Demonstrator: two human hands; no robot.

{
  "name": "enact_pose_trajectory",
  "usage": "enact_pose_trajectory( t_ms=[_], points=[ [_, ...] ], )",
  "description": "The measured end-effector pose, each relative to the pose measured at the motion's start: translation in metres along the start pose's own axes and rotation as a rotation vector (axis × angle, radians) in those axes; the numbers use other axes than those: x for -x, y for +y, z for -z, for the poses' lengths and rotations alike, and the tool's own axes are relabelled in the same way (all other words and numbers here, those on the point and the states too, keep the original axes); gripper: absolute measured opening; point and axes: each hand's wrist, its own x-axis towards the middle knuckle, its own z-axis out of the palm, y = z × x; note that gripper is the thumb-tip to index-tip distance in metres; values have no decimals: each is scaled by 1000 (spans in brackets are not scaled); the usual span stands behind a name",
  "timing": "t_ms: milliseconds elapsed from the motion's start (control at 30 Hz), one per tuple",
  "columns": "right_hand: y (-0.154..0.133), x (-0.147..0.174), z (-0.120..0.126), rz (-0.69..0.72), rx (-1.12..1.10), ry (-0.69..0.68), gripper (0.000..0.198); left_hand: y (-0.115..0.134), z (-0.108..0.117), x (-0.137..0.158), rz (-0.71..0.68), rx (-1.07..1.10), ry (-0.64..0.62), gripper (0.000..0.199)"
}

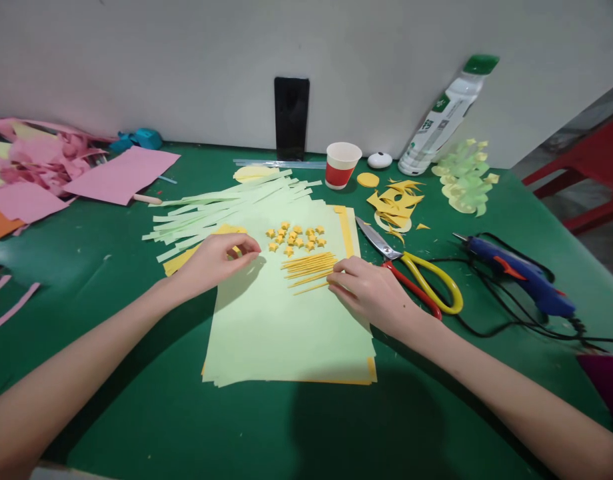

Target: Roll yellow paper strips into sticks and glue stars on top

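Observation:
My left hand (219, 257) hovers at the left edge of the pale green paper sheets (276, 333). Its fingers are loosely curved, and I see nothing between them. Just to its right lie several small yellow folded paper stars (297, 243) in a loose group. Below the stars is a row of thin yellow sticks (309, 265), nearly parallel. My right hand (361, 287) rests at the right ends of these sticks. Its thumb and fingers are closed on the end of the lowest stick (311, 289), which sits a little apart from the rest; the fingertips partly cover the contact.
Right of the sheets lie scissors (411, 267) and a blue glue gun (521, 273) with its cord. Pale green strips (226, 207), yellow scraps (399, 203) and a paper cup (342, 167) are behind. A phone (291, 120) and bottle (444, 120) lean on the wall. Pink paper (124, 175) lies left.

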Motion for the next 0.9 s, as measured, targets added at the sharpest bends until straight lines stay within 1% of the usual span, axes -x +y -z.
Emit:
enact_pose_trajectory(
  t_ms=[167,300,400,467,533,667,767,833,900],
  points=[
    [-2,0,-5,-31,-105,4,26,9,-9,6,-13,7,-32,20],
    [-6,0,-4,-108,-273,8,26,13,-18,12,25,82,-89,18],
    [-13,-1,5,-218,-461,37,19,23,-27,17,62,215,-138,21],
    [-22,-1,11,-320,-613,48,17,34,-35,21,71,338,-140,27],
    [-32,1,15,-426,-782,20,21,47,-44,26,48,476,-140,30],
    [-51,7,17,-573,-1071,-81,33,67,-63,31,11,669,-129,23],
    [-54,13,17,-634,-1180,-93,36,72,-70,31,-2,749,-127,20],
    [-51,18,19,-659,-1207,-57,33,72,-69,30,-7,782,-151,20],
    [-46,21,22,-675,-1208,5,29,71,-67,30,-11,810,-214,22]
  ],
)
